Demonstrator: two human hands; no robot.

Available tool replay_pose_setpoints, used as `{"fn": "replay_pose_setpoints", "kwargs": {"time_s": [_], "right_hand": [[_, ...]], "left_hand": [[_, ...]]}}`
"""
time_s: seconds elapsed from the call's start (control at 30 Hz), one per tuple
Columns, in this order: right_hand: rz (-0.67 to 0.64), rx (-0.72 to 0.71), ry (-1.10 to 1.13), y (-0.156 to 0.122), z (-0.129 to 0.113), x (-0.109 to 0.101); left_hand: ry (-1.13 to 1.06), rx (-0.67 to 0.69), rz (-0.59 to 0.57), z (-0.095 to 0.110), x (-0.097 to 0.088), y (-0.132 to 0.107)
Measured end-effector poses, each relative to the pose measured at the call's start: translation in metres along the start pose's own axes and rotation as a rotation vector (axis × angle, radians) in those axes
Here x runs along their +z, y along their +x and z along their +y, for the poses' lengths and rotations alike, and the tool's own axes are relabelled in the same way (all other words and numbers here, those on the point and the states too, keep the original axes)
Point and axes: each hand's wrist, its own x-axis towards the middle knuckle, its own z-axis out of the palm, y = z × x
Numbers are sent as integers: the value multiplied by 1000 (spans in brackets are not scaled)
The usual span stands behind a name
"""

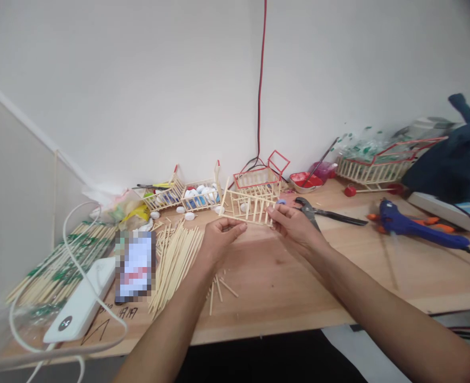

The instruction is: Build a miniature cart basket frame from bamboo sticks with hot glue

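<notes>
A ladder-like frame of thin wooden sticks [251, 210] is held up in front of me, just above the table. My right hand [288, 223] pinches its right end between thumb and fingers. At the lower left, my left hand [225, 232] has its thumb and fingertips closed at the frame's long bottom stick; the exact contact is partly hidden. Behind the frame stands a small stick-built cart with a red-painted rim and handle [257, 179]. A bundle of loose wooden sticks [177, 260] lies beside my left forearm, with short cut pieces [219, 287] near it.
Two stick baskets [201, 197] stand at the back, left of centre. Red paint fills a dish [304, 182]. Pliers [330, 213] and a blue glue gun [418, 226] lie to the right. A phone [136, 268], white power bank [79, 303] and packaged sticks [69, 258] occupy the left.
</notes>
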Motion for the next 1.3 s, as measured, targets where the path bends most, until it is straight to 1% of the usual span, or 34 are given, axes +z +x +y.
{"fn": "replay_pose_setpoints", "kwargs": {"time_s": [0.07,0.13,0.3,0.4,0.5,0.63,0.77,0.87,0.93,1.07,1.17,1.23,1.3], "right_hand": [[1,0,15,-1,0,1],[8,-3,31,-1,0,2],[1,3,63,0,0,2],[-11,3,89,0,-1,2],[-31,1,92,0,0,1],[-57,17,76,1,3,0],[-51,13,71,2,3,-1],[-26,-18,73,4,3,-3],[-14,-41,53,6,4,-7],[26,-147,-97,9,5,-13],[54,-223,-202,9,5,-15],[52,-236,-236,9,5,-16],[28,-229,-256,8,5,-16]], "left_hand": [[17,7,16,0,0,0],[29,13,2,0,-1,-1],[99,-32,-127,-1,1,-3],[109,-52,-183,-5,2,-3],[82,-62,-234,-7,4,-3],[29,-75,-252,-8,7,-4],[-26,-160,-280,-10,4,-3],[-26,-188,-228,-6,-3,-1],[17,-153,-161,0,-10,0],[158,69,12,12,-20,1],[194,214,139,15,-22,1],[233,295,206,16,-23,1],[289,350,247,16,-23,1]]}}
